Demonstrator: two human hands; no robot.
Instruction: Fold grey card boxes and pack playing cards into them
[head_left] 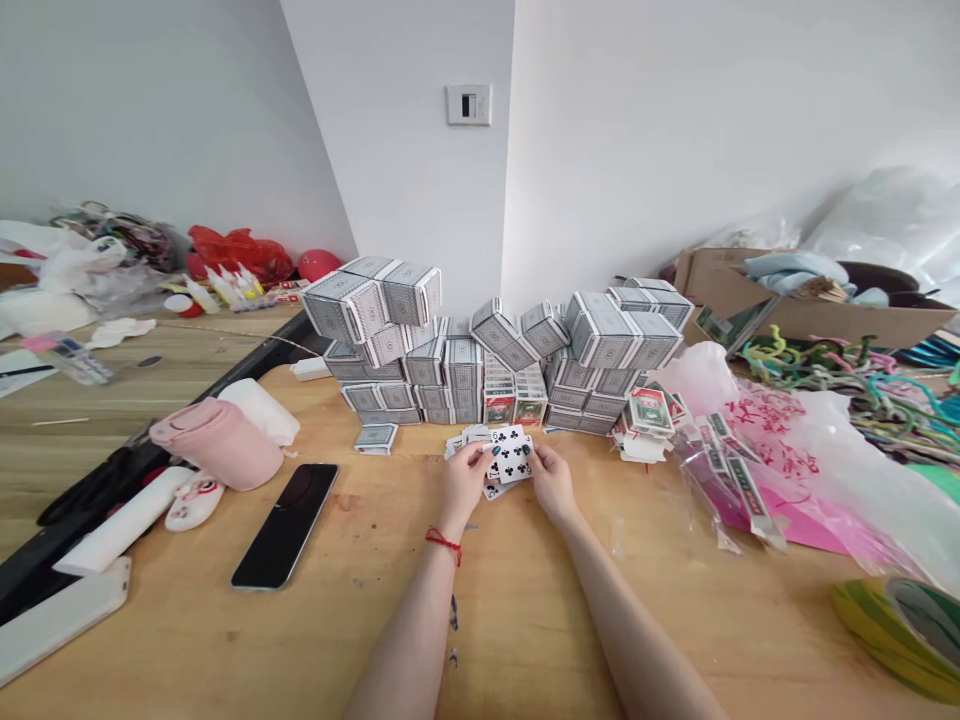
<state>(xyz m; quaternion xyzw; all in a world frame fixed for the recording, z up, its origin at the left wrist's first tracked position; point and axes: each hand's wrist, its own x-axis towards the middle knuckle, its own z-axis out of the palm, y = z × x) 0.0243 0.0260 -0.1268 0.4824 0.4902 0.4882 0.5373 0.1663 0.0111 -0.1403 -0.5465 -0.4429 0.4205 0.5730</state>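
Between my hands are a few playing cards (511, 452), face up with black club pips, slightly fanned above the table. My left hand (469, 475) pinches their left side, and my right hand (552, 482) grips their right edge. More loose cards (474, 434) lie just behind my left hand, and another card shows partly beneath the held ones. Beyond stand cube-like blocks made of folded grey-backed cards (360, 305), stacked in a wall with uneven height. Boxed card decks (515, 405) with red and green fronts sit in the middle of it.
A black phone (285, 525), a pink roll (217, 440) and a white mouse (194, 502) lie to the left. On the right are opened card boxes (649, 415), plastic bags (795, 440), a cardboard box (840, 320) and a yellow-green tape roll (877, 630).
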